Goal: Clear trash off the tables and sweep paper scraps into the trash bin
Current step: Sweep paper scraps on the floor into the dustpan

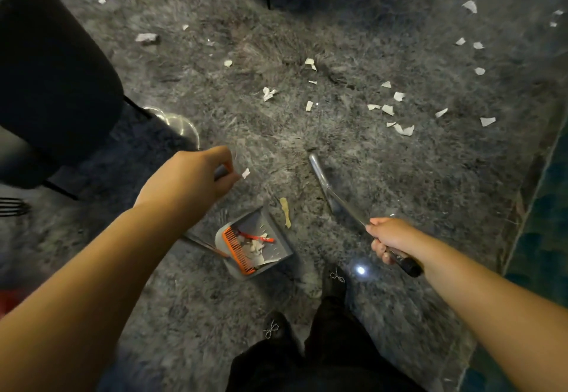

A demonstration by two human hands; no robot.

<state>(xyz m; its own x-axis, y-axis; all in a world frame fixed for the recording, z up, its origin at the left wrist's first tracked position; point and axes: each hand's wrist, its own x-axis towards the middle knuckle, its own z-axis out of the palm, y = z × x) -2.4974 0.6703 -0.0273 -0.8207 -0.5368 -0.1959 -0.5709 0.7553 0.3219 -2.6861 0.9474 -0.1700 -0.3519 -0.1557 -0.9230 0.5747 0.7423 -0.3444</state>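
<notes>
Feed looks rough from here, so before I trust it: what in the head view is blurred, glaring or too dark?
Head view: dim overall, with a bright glare spot on the rug near the right hand; the broom handle is smeared by motion; the dark chair on the left is a featureless shadow; wide-angle bending shows at the edges; the paper scraps mid-frame and the dustpan stay readable.

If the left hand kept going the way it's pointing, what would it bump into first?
Probably the small paper scrap just past the left hand, whose grip holds the dustpan handle. Beyond it lies only grey carpet; depth is unclear.
</notes>
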